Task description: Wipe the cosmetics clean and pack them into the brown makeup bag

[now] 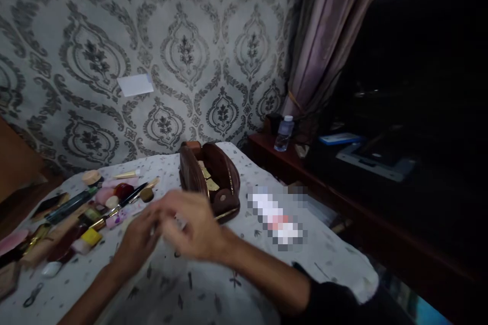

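My right hand [196,226] is curled, with its fingertips meeting my left hand [139,238] in front of the bag. Both hands look closed at the fingers, blurred by motion. Whatever they hold between them is too small or hidden to name. Just behind my right hand stands a brown bag [185,172], unzipped, with gold-coloured pieces [209,177] showing inside. To the left of my left hand lies a spread of cosmetics: a red round item [124,191], a pink sponge [103,196], a yellow-capped item [91,236] and several brushes and tubes.
A white patterned cloth [213,284] covers the surface under everything. On its right lies a pixelated item [276,218]. A water bottle [284,133] stands on a dark red ledge [263,144] by the curtain [324,35]. Patterned wallpaper [186,51] rises behind.
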### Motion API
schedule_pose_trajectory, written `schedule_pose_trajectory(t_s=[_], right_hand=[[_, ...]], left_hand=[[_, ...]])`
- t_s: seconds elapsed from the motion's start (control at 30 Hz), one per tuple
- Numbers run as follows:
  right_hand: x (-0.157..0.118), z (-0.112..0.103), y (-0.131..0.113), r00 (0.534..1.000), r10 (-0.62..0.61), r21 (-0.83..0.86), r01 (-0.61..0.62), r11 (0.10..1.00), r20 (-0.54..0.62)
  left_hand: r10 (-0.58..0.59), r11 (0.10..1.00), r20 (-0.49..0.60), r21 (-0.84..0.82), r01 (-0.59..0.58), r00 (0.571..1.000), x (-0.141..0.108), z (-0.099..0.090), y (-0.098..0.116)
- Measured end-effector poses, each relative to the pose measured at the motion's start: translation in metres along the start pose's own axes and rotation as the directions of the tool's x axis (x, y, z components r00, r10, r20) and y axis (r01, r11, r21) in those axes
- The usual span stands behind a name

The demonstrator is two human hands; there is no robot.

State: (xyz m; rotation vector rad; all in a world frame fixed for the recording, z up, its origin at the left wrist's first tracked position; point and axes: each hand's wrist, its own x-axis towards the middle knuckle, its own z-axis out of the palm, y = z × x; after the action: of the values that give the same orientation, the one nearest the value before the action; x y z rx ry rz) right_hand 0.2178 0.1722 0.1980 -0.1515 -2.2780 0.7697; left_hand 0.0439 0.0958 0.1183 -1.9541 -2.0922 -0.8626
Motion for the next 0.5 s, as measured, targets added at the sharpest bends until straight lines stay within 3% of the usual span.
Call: schedule_pose_trajectory(t_s=[0.07,0.13,0.17,0.23,0.3,0.4,0.5], right_hand=[[0.006,-0.044,0.018,0.983,0.115,-0.242,-0.148,0.959,-0.144],[0.008,-0.069,0.043,0.961,0.269,-0.5,-0.262,0.825,-0.06],[0.009,-0.076,0.056,0.93,0.361,-0.586,-0.26,0.767,0.06],[0.009,-0.08,0.078,0.821,0.511,-0.635,-0.258,0.729,0.254],[0.013,-0.078,0.091,0.737,0.595,-0.615,-0.315,0.723,0.321],[0.029,-0.073,0.1,0.706,0.648,-0.569,-0.418,0.708,0.287],[0.048,-0.063,0.105,0.694,0.687,-0.498,-0.527,0.688,0.215]], left_hand=[[0.141,0.99,0.069,-0.038,-0.139,0.988,-0.001,0.019,0.029],[0.233,0.972,0.087,-0.038,-0.23,0.969,-0.001,0.035,0.054],[0.237,0.971,0.105,-0.036,-0.234,0.966,0.0,0.042,0.065],[0.173,0.985,0.169,-0.03,-0.17,0.97,0.004,0.052,0.08],[0.07,0.997,0.268,0.007,-0.074,0.961,0.009,0.058,0.089],[-0.042,0.996,0.348,0.088,0.012,0.936,0.014,0.06,0.095],[-0.046,0.997,0.292,0.069,0.027,0.955,0.012,0.065,0.094]])
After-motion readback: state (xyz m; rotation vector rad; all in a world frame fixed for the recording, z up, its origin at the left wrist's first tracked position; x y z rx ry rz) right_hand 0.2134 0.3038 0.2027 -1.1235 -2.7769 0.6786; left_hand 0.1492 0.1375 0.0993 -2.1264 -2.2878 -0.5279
